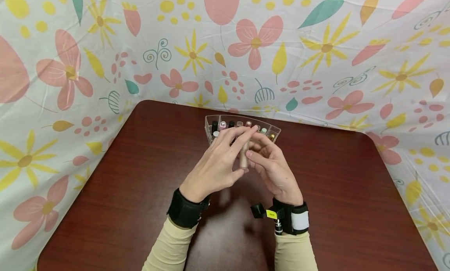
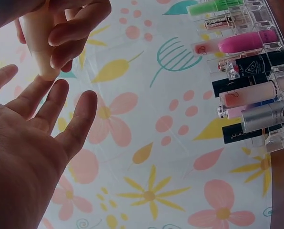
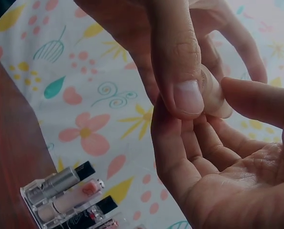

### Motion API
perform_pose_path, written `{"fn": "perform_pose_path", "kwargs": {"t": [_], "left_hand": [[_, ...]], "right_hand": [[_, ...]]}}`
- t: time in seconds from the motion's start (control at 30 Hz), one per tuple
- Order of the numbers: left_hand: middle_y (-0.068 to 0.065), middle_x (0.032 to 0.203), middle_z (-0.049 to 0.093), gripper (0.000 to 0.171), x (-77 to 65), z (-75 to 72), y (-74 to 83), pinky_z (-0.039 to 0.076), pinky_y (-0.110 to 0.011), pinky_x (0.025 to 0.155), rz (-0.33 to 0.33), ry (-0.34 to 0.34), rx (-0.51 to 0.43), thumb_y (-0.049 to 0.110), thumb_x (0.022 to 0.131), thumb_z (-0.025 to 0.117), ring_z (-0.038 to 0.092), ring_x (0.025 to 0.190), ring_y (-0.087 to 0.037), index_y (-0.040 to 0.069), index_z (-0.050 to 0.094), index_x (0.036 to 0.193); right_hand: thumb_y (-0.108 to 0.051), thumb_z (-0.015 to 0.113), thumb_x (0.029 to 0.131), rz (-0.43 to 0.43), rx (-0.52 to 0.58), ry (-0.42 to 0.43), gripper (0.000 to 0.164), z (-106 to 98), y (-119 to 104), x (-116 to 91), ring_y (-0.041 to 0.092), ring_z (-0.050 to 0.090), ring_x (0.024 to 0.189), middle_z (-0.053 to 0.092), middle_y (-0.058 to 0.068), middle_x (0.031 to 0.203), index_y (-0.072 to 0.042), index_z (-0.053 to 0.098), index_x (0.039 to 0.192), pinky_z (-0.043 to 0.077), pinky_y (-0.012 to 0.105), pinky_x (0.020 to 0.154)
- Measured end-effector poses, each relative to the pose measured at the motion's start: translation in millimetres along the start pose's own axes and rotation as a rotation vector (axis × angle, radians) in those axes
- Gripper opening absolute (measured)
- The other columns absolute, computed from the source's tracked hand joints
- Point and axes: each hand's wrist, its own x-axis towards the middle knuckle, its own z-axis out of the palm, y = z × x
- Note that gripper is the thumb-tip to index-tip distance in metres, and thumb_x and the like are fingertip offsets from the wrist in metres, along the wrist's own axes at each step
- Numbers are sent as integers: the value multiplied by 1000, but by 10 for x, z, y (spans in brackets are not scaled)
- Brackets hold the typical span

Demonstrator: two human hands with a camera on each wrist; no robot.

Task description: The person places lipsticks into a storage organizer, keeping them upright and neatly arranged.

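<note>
A slim beige cosmetic tube (image 1: 244,155) is held upright between both hands over the table. My left hand (image 1: 218,159) pinches it by its two ends, thumb at the bottom and a fingertip at the top. My right hand (image 1: 277,167) grips the tube's side with the thumb, its other fingers curled behind. In the left wrist view, the left hand (image 2: 27,143) has its fingers extended, one touching the end of the tube (image 2: 39,43). In the right wrist view, the left thumb (image 3: 185,95) partly hides the tube (image 3: 216,95) above the right hand (image 3: 232,171).
Behind the hands, a clear curved acrylic organizer (image 1: 207,120) holds several lipsticks and gloss tubes, among them a bright pink tube (image 2: 237,43) and a silver one (image 2: 261,116). The dark red-brown table (image 1: 140,165) backs onto a floral cloth (image 1: 316,87).
</note>
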Motion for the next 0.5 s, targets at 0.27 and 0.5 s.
{"fn": "perform_pose_path", "kwargs": {"t": [0.27,0.5], "left_hand": [[-14,160,33,97,-94,146,-313,45,-52,112,-232,-180,11,22,84,85,42,143,-30,23,27,161],[-14,157,33,71,-345,385,-666,52,-50,99,-485,-335,-47,20,91,78,43,139,-32,16,43,152]], "right_hand": [[-1,58,100,-78,-424,358,56,-298,220,280,13,64,79,60,7,112,-23,44,149,55,24,73],[5,59,95,-249,-899,533,45,-634,646,551,24,69,97,64,12,109,-10,50,137,54,31,82]]}}
